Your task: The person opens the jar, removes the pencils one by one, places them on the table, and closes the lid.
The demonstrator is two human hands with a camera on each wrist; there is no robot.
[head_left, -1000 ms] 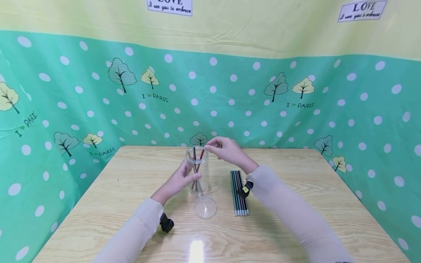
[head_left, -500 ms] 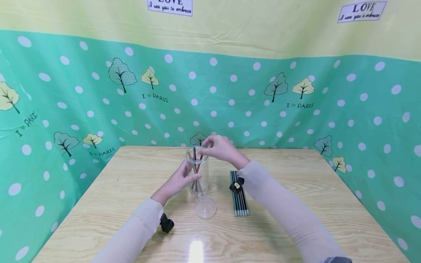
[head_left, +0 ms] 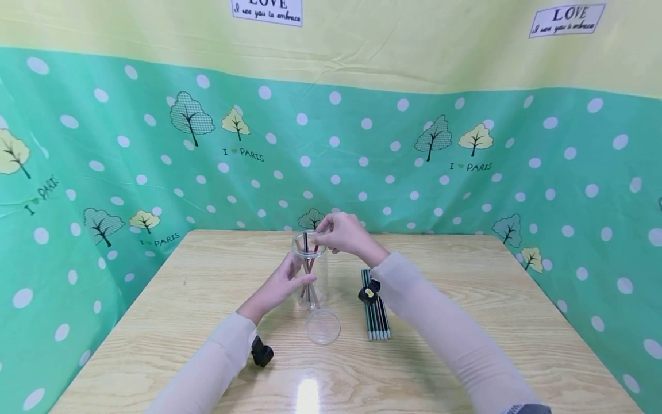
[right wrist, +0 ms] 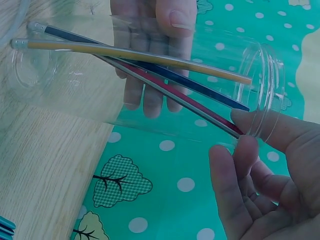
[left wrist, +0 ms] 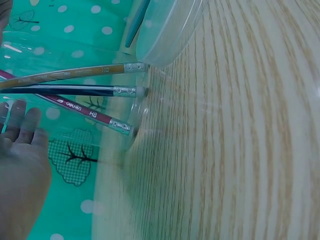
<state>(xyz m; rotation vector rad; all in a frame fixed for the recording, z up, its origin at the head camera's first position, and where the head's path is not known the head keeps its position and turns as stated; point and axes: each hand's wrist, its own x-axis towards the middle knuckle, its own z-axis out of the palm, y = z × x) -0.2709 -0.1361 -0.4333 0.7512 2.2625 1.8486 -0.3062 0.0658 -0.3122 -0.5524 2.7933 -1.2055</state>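
A tall clear jar (head_left: pixel 323 269) stands upright on the table, gripped round its side by my left hand (head_left: pixel 281 282). Inside it lean a yellow pencil (right wrist: pixel 125 54), a dark blue pencil (right wrist: pixel 195 87) and a red pencil (right wrist: pixel 175 92), crossing each other. Their eraser ends are at the jar's bottom in the left wrist view. At the jar's mouth, my right hand (head_left: pixel 347 234) pinches the upper end of the red pencil between thumb and forefinger, with the thumb tip inside the rim (right wrist: pixel 267 85). The yellow and dark blue pencils lean free of the right fingers.
A round clear lid (head_left: pixel 323 326) lies on the wooden table (head_left: pixel 217 310) just in front of the jar. To its right several pencils (head_left: pixel 380 325) lie side by side, partly under the right wrist's camera. A green dotted cloth (head_left: pixel 362 144) hangs behind the table.
My right hand has moved left from beside the rim to over the jar's mouth, and the red pencil's top sits lower. The left hand and jar have stayed in place.
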